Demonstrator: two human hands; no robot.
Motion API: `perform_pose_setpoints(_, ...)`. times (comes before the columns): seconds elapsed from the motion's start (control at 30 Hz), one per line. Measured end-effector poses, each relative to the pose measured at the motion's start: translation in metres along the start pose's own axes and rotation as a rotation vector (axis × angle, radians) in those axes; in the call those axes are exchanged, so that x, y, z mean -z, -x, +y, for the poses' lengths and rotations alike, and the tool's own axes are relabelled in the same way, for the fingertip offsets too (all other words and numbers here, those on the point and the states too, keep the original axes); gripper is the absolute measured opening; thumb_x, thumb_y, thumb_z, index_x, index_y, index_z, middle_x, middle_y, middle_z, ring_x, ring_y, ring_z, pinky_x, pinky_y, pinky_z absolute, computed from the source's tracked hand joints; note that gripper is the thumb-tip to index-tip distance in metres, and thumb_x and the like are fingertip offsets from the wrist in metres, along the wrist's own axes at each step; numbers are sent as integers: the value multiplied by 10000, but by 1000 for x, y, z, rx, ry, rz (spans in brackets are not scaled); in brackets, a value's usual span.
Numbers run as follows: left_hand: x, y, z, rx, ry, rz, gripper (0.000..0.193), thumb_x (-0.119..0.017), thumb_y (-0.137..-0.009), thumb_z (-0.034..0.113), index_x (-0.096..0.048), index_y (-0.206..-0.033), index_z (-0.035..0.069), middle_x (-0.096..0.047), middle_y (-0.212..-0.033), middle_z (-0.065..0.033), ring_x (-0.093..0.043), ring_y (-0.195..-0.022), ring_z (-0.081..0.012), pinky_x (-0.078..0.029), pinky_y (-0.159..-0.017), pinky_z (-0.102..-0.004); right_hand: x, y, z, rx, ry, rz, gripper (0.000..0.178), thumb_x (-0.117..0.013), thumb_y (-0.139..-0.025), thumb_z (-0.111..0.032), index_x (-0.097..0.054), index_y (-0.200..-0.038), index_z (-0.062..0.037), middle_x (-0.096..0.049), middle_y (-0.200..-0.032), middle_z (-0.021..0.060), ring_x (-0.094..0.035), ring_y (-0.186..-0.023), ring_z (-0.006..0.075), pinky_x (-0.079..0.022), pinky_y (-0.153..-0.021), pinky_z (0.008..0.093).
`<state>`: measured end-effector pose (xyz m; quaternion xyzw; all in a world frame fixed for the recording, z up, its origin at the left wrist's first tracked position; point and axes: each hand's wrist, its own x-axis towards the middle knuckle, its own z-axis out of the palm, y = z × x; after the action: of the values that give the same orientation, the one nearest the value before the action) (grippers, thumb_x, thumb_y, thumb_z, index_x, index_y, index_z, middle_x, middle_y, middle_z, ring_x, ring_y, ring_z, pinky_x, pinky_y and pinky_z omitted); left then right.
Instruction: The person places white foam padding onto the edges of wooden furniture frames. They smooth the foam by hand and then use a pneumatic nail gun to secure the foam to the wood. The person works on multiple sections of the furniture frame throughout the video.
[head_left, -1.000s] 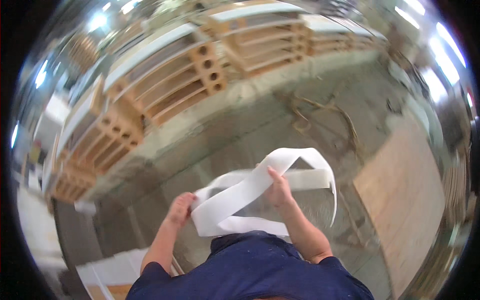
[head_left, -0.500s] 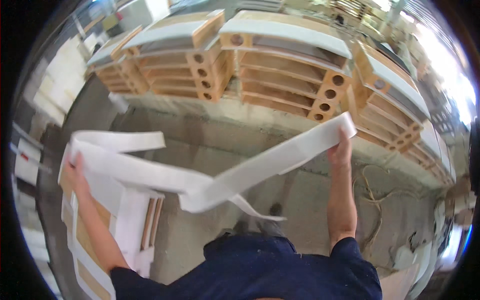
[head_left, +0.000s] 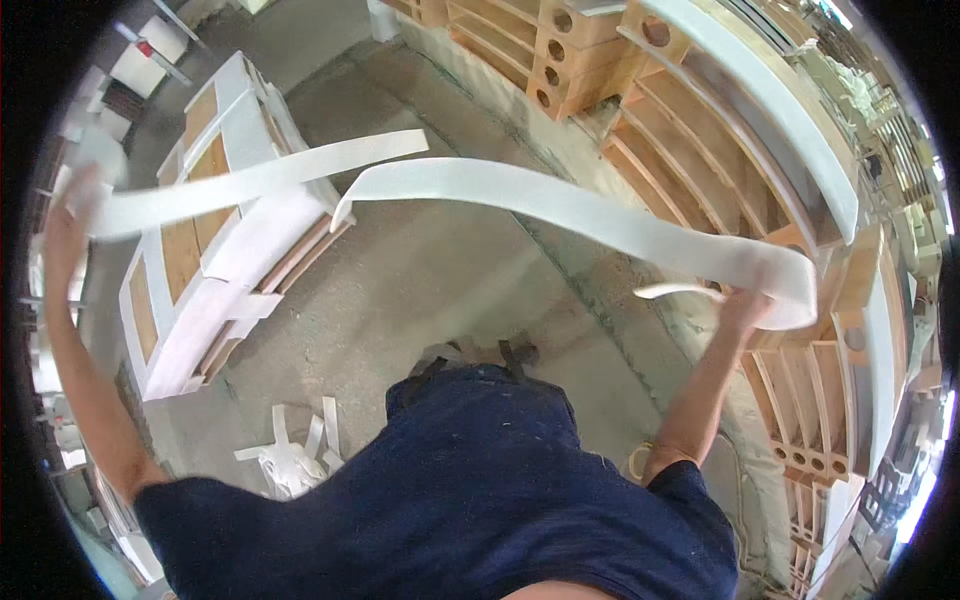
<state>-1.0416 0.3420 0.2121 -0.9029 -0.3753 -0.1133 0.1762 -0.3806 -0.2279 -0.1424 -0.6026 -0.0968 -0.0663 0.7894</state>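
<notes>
Strips [head_left: 560, 203] long, white and curved

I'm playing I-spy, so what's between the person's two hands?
In the head view, lengths of white strip lie between the left hand and the right hand, above the grey floor; whether they join is unclear.

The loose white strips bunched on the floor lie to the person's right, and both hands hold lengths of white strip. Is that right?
Not quite: the head view shows the loose white strips to the person's left. The rest stands: left hand and right hand hold lengths of white strip.
</notes>
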Motion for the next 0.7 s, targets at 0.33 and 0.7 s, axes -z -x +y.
perform_pose_setpoints(0.33, 10, 108, 325, -145, 1645, -1513, 519, -823, -596, 541, -671, -654, 48, -651, -656, -69, -610, -576, -174, -450, -530, -285, -232, 200, 32, -551, -21, -1191, 293, -615, -910, -254, -644, -1108, -40, -668, -1022, 59, -604, -955, 158, -484, -848, 327)
perform_pose_setpoints(0.7, -209, -91, 413, 262, 1807, -382, 481, -689, -790, 73, -523, -1228, -37, -657, -964, -118, -617, -854, -160, -496, -757, -276, -324, 147, 36, -182, 157, -1581, 393, -615, -899, -312, -579, -1153, -14, -652, -1038, 125, -602, -965, 206, -468, -855, 361)
